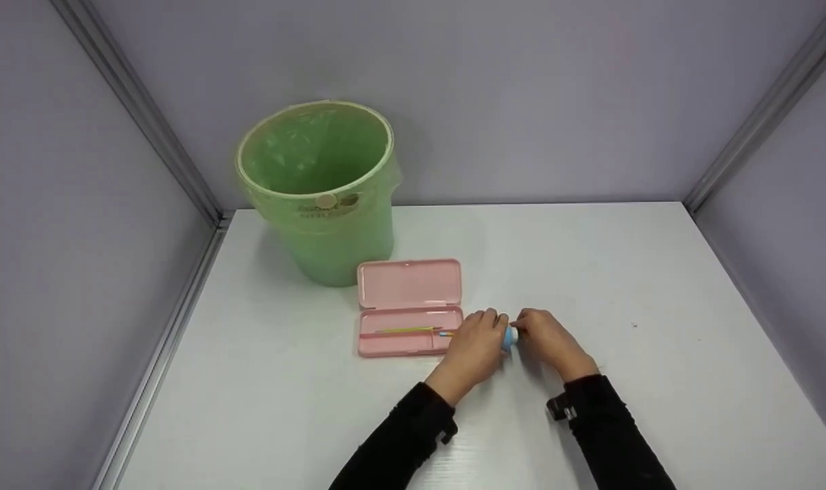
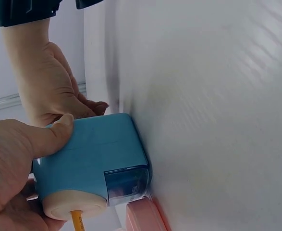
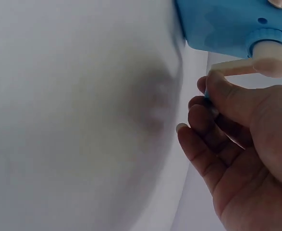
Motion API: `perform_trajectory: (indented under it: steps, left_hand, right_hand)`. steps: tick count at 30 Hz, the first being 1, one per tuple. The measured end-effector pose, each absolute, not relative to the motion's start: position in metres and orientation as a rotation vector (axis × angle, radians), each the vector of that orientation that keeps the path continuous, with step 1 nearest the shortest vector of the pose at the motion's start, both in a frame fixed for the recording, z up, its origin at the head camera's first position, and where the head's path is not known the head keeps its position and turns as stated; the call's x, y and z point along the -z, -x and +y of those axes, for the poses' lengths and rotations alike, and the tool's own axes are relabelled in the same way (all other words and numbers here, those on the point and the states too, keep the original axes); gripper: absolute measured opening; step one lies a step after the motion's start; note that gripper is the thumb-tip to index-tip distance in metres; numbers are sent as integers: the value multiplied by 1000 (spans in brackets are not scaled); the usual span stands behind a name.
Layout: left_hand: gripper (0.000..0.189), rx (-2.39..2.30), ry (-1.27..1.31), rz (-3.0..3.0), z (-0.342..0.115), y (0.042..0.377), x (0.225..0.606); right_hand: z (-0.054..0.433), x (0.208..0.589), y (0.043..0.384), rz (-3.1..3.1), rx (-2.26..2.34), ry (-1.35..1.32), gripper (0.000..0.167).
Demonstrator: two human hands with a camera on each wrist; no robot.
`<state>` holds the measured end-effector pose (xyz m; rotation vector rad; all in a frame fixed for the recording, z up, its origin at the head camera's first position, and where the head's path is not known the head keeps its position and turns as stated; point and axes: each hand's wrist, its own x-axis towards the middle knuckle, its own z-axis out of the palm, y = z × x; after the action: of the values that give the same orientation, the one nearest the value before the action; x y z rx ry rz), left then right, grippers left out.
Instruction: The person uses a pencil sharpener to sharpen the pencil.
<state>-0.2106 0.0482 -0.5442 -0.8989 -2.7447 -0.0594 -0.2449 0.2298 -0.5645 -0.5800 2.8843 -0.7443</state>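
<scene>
A blue crank pencil sharpener [image 1: 509, 338] stands on the white table, mostly covered by the hands in the head view. My left hand [image 1: 476, 346] grips its body, the thumb lying along one side in the left wrist view. From the sharpener's cream front ring sticks an orange-yellow pencil [image 2: 77, 220], pointing toward the pencil case. On the opposite side my right hand [image 1: 552, 345] pinches the end of the cream crank handle [image 3: 233, 67] between thumb and fingers. A dark see-through shavings drawer [image 2: 127, 184] shows low on the sharpener's body.
An open pink pencil case [image 1: 409, 284] lies just left of the sharpener, with a yellow-green pencil [image 1: 407, 330] in it. Behind the case stands a tall green bin [image 1: 345, 238] with a bag liner. Grey walls [image 1: 522, 102] enclose the table at the back and sides.
</scene>
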Motion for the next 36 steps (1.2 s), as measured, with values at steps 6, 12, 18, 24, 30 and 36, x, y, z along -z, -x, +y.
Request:
perform_trajectory:
  steps: [6,12,18,24,30,36]
  left_hand:
    - [59,67,876,-2729,48,210,544]
    - [52,25,858,-2710,48,210,545]
    - [47,25,868,-2729,48,210,543]
    - [49,32,872,-2743,49,208,540]
    - [56,27,864,-2754,50,209,541]
    - [57,41,855,-2752,49,210,541]
  right_hand:
    - [231,568,233,2859,785,610,17]
    - [230,567,220,2822,804,645,14]
    - [230,562,209,2825,791,707,15]
    - [235,553,202,2802,765,759,15]
    - [237,539,196,2769,765,782,13]
    - [237,528,191,2794,774,813,9]
